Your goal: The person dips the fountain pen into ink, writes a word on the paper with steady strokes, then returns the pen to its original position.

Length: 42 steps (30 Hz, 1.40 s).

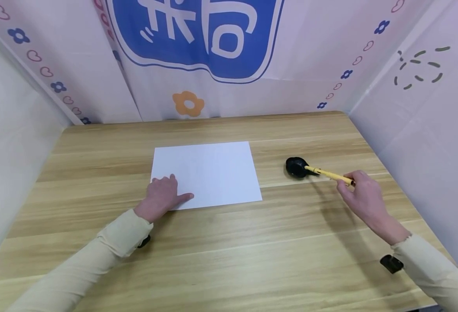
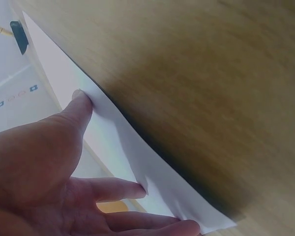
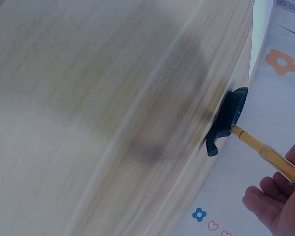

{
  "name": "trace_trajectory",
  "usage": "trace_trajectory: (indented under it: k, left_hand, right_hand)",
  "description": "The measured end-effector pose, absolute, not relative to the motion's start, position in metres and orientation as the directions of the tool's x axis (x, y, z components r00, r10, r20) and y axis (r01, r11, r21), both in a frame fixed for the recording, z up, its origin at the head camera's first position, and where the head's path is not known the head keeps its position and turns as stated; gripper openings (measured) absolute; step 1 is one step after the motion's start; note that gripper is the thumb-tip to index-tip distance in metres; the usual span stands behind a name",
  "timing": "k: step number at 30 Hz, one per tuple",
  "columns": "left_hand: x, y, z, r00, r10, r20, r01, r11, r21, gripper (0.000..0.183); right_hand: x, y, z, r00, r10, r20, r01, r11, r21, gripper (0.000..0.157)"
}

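Note:
My left hand rests with spread fingers on the lower left part of a white sheet of paper. In the left wrist view, thumb and fingertips press on the paper along its near edge. To the right, my right hand pinches a yellow bamboo-handled writing brush near its upper end. The brush slants down to the left into a small black ink dish, and its bristles are hidden there. The right wrist view shows the brush meeting the dish, which has a short stub at one side.
Both hands work over a wood-grain table. White printed sheeting with a blue emblem, flowers and hearts stands along the back, and plain or printed walls flank the sides. A small black device sits at the right cuff.

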State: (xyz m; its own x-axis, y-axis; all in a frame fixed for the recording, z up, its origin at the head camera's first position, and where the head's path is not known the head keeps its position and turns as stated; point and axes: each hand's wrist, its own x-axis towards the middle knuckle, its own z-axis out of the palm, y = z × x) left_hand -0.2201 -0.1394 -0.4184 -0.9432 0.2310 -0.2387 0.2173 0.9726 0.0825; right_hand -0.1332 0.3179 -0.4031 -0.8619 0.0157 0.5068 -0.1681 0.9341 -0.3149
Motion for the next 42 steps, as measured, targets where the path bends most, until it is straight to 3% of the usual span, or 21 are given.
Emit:
trace_trajectory:
  k: [16,32,42]
  left_hand:
    - [-0.220,-0.141,-0.421,-0.946,0.223,-0.233,0.209,0.974,0.084,0.078]
    - [-0.219,-0.139,-0.422,-0.946,0.221,-0.235,0.207,0.975,0.084,0.075]
    - [-0.218,-0.139,-0.422,-0.949,0.212,-0.232,0.200,0.977,0.073,0.075]
  right_hand:
    - [-0.157,0.302,-0.394,-0.880,0.075,0.469,-0.124,0.917,-0.380,0.025]
    - [-0.192,0.286,-0.377,-0.844,0.134,0.520,-0.035,0.953,-0.301,0.030]
    - [-0.202,0.282,-0.367,-0.869,0.151,0.471,0.006,0.956,-0.295,0.031]
